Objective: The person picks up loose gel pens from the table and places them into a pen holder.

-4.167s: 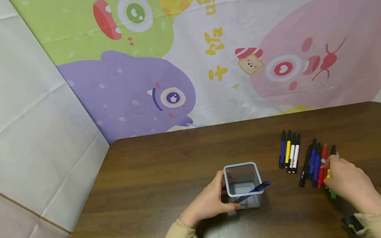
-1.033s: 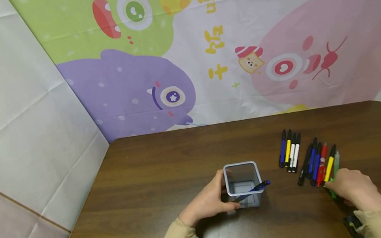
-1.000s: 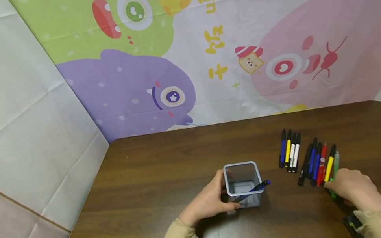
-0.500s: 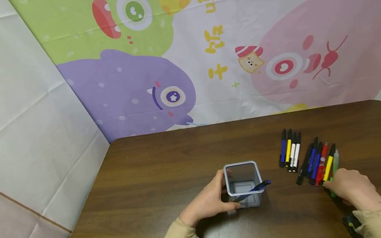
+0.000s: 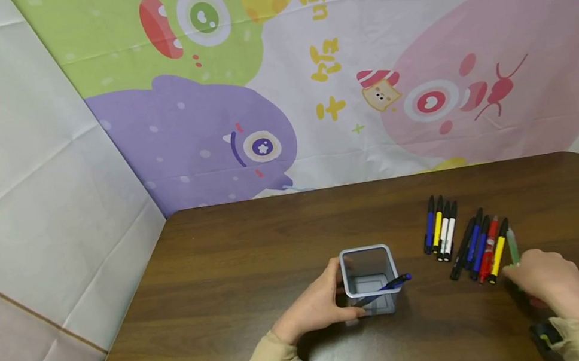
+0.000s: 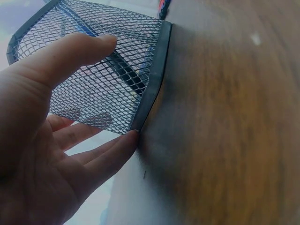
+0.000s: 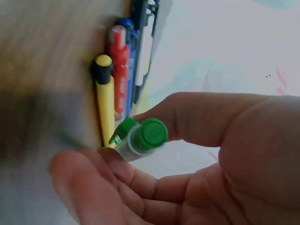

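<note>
The head camera looks forward and down from above the table's near side (image 5: 214,274), far enough back to take in the left hand (image 5: 312,304), right hand (image 5: 546,281) and wall cloth (image 5: 339,144). The left wrist camera, close and turned sideways, faces the cup (image 5: 365,249). The right wrist camera, equally sideways, sees the green pen (image 7: 152,133) end-on from close up, the red pen (image 7: 120,84) beyond. The head view shares the cup with the left wrist view, both pens with the right.
</note>
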Demonstrator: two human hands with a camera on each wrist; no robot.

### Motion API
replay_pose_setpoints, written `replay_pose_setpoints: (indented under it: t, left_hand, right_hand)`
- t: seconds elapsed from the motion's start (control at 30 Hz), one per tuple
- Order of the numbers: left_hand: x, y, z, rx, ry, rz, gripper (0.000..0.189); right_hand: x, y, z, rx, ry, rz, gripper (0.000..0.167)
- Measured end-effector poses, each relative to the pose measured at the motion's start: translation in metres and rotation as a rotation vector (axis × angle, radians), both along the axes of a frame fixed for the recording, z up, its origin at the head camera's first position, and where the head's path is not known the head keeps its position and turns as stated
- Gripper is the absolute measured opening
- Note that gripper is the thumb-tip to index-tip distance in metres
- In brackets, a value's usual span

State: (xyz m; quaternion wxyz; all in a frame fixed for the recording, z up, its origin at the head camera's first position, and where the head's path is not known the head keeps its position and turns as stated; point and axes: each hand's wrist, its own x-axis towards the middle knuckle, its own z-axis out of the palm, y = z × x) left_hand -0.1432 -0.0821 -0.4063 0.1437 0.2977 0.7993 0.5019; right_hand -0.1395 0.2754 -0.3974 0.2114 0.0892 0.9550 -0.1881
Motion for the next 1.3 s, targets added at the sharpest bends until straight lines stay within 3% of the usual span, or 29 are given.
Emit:
replay_pose_setpoints:
  t: [0.13, 0.3, 0.53, 0.63, 0.87, 1.1, 1.3]
  left_hand:
    - [0.001, 0.000, 0.003, 0.000, -0.015, -0.001, 0.074]
    - [-0.002, 0.000, -0.004, 0.007, -0.017, -0.002, 0.075]
    - [-0.014, -0.003, -0.031, -0.013, 0.012, 0.005, 0.079]
    - [-0.016, -0.004, -0.036, -0.007, 0.028, -0.006, 0.081]
    - [-0.016, -0.005, -0.038, -0.004, 0.063, -0.027, 0.081]
    - [-0.015, -0.004, -0.036, 0.002, 0.043, -0.023, 0.080]
    - [-0.016, -0.004, -0.036, -0.006, 0.045, -0.022, 0.081]
  right_hand:
    - [0.002, 0.003, 0.006, 0.033, 0.031, -0.004, 0.041]
    - [0.005, 0.006, 0.014, 0.052, 0.125, -0.065, 0.043]
    - [0.007, 0.005, 0.022, 0.090, 0.282, -0.140, 0.046]
    - [0.009, 0.003, 0.023, 0.097, 0.345, -0.161, 0.042]
    - [0.012, -0.003, 0.023, 0.105, 0.539, -0.218, 0.033]
    - [0.012, -0.012, 0.022, 0.100, 0.816, -0.268, 0.021]
    - [0.012, -0.014, 0.024, 0.098, 0.904, -0.280, 0.017]
